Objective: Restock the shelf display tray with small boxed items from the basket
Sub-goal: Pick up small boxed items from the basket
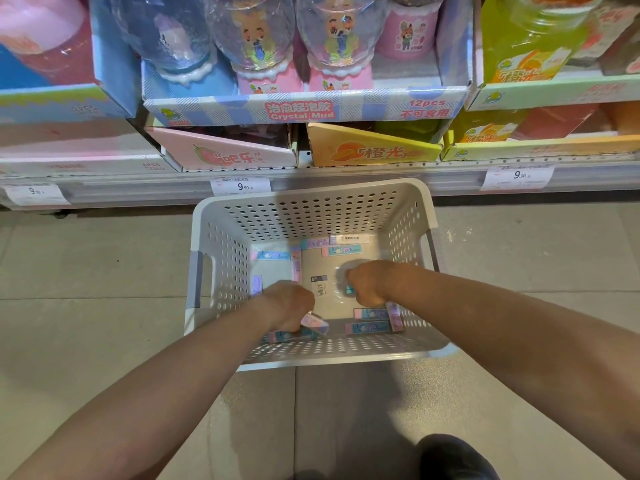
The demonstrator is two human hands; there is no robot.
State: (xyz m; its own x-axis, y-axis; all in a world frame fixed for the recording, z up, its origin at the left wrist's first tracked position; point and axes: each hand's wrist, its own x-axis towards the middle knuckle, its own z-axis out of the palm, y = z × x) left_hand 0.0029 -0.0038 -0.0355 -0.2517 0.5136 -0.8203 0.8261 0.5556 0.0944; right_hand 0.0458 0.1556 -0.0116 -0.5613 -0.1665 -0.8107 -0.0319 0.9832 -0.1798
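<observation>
a single head-worn wide-angle view looks forward and steeply down from standing height. near its centre sits a white perforated plastic basket [311,216] on the pale tiled floor [86,271], close below, with both bare forearms reaching in from the bottom corners. the top of the picture faces the stocked shop shelf [346,181] just beyond it, its edges bowed by the lens.

I am looking at a shop aisle — a pale metal shelf edge [346,174] carries white paper price tags [240,186] reading 9.90. Above it sit printed cardboard display trays [304,110], one marked "Crystal Mud" and "12pcs", filled with clear plastic domed toys [254,43]. A white perforated plastic basket [311,209] stands on the grey tiled floor [86,271].
</observation>
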